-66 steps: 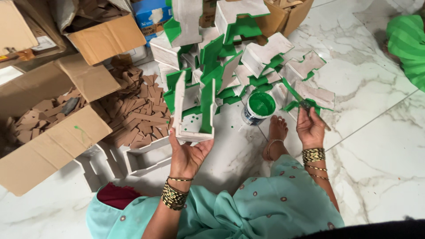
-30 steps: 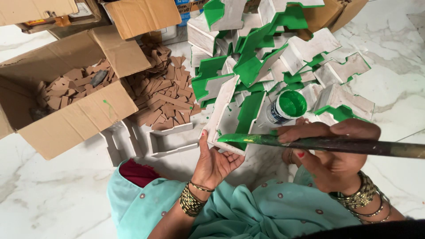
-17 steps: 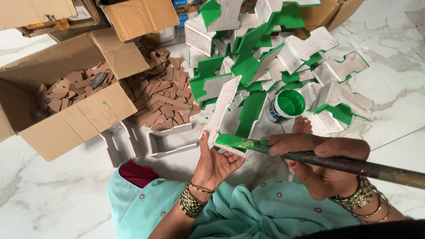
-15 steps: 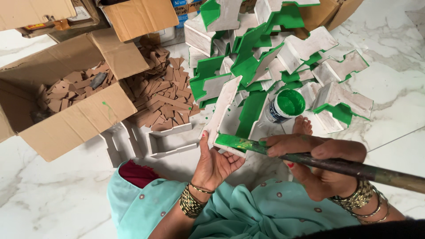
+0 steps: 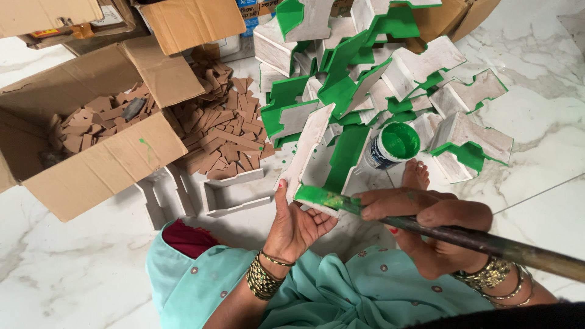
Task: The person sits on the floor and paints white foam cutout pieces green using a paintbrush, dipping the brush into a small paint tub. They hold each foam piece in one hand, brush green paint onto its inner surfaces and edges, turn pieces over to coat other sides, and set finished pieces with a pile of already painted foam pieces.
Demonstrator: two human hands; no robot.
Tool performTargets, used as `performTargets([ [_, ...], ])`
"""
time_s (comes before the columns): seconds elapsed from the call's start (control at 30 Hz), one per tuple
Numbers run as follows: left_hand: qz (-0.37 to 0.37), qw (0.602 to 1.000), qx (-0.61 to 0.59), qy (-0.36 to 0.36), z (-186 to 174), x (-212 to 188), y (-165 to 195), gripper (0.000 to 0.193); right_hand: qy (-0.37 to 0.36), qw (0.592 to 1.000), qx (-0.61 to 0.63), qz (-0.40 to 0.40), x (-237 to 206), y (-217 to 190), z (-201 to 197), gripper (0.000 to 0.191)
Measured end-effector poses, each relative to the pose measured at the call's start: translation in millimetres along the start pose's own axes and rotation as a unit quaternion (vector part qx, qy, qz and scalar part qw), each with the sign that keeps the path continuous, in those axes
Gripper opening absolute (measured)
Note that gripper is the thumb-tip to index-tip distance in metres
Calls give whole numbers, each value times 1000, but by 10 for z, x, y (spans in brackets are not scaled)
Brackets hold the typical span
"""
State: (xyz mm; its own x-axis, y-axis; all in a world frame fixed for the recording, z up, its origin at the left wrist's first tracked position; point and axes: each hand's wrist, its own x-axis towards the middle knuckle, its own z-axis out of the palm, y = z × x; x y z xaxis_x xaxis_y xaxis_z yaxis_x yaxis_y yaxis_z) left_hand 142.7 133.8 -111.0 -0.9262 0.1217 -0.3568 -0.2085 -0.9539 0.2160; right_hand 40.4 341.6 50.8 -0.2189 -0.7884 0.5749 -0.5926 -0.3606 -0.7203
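The left hand [image 5: 297, 224] is cradling a white moulded tray [image 5: 322, 163] from below, palm up, with the thumb pressing on the tray's near-left edge and the other fingers curled under its near rim, so the tray is tilting up toward the camera. The right hand [image 5: 426, 213] is closed around a long dark-handled paintbrush [image 5: 469, 239], fingers wrapped together on the shaft, and the green-loaded bristle end is lying across the tray's near rim. One inner wall of the tray is already showing green; the rest is looking bare white. Just beyond the tray, an open pot of green paint [image 5: 392, 145] is standing on the marble floor [image 5: 548, 134], beside a bare foot [image 5: 417, 175]. Behind the tray, a heap of green-painted trays [image 5: 365, 79] is piling up; to the tray's left, unpainted trays [image 5: 234, 192] are lying near a cardboard box of brown cardboard pieces [image 5: 91, 131]. Doing this well probably means keeping the tray steady and drawing the bristles along the rim in even strokes, away from the supporting thumb.
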Motion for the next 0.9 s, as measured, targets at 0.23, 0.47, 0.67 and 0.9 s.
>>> performTargets([
  [0.23, -1, 1000, 0, -4, -2, 1, -5, 97, 41, 999, -16, 1, 51, -5, -7, 55],
  [0.47, 0, 1000, -1, -13, -4, 3, -9, 95, 21, 1000, -4, 6, 10, 31, -7, 55],
  [0.67, -3, 1000, -3, -26, -3, 3, -17, 95, 61, 996, -59, 25, -47, 7, -32, 57],
  [0.9, -3, 1000, 1, -13, -2, -2, -20, 95, 4, 1000, 5, -7, 4, -20, 13, 60],
])
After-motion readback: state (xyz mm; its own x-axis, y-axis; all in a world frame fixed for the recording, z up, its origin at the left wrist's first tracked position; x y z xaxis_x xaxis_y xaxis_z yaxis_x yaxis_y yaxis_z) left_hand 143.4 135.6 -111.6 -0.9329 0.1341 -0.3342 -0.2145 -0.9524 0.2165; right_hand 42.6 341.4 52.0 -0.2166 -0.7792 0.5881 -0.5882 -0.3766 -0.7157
